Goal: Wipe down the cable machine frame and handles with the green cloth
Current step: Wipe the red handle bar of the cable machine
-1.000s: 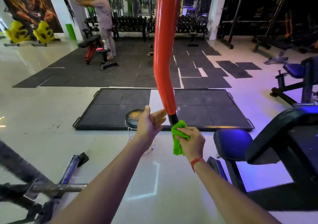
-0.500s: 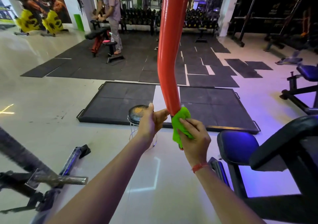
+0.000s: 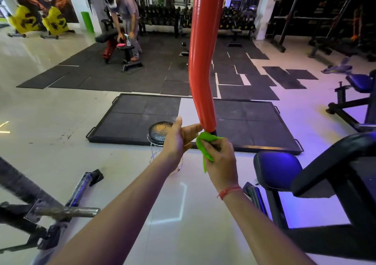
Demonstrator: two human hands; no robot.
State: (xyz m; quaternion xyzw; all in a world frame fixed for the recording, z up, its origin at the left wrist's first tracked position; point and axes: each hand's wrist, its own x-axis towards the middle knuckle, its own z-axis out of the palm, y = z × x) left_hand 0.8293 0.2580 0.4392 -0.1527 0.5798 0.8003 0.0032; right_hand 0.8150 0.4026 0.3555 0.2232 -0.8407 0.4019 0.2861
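Note:
A thick red padded bar (image 3: 204,61) of the machine hangs down the middle of the view and bends near its lower end. My right hand (image 3: 219,159) grips the green cloth (image 3: 204,144) around the black tip just under the red padding. My left hand (image 3: 179,138) is held beside it, fingers straight, with the fingertips touching the bottom of the red bar. The black tip itself is mostly hidden by the cloth.
A blue padded seat (image 3: 276,169) on a black frame stands at the right. A metal bar (image 3: 67,211) and black frame lie at the lower left. A wire stool (image 3: 160,131) stands behind my left hand, before a black floor mat (image 3: 244,126). A person (image 3: 124,14) bends over a bench at the back left.
My right hand slid the cloth up onto the lower red padding, then back down to the black tip. My left hand stayed beside the bar. The person at the back bent over.

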